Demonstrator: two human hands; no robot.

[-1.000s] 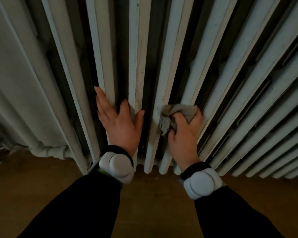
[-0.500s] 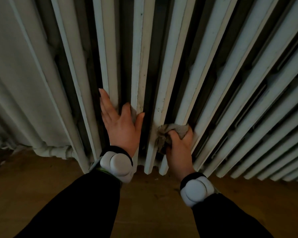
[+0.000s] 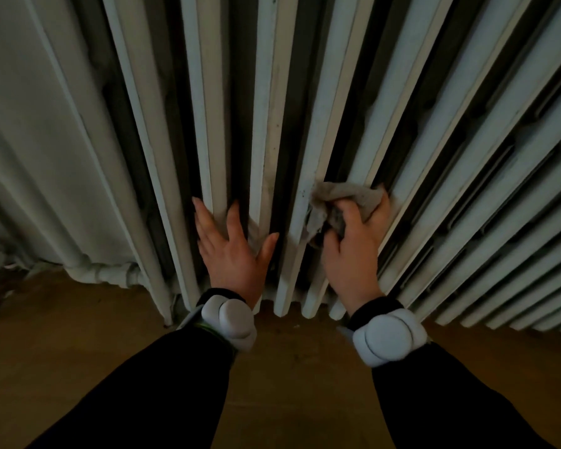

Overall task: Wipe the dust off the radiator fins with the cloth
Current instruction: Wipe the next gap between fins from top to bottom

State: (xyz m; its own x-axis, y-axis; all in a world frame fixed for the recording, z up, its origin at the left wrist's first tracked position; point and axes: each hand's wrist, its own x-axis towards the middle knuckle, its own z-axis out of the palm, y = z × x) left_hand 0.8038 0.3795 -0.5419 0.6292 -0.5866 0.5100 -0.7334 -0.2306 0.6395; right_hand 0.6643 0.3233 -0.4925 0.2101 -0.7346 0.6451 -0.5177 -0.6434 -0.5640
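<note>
A white cast-iron radiator with tall vertical fins fills the upper view. My right hand grips a crumpled grey cloth and presses it against a fin low on the radiator, right of centre. My left hand lies flat on the lower part of two fins to the left, fingers straight and thumb spread. Dark specks of dirt show on the fin beside the cloth. Both wrists carry white bands over black sleeves.
A white pipe runs low along the wall at the left and meets the radiator's foot. Brown wooden floor lies below. Dark gaps separate the fins, which fan out to the right.
My right hand has slid the cloth back up the fin after going down toward the radiator's foot. My left hand has stayed flat on its fins.
</note>
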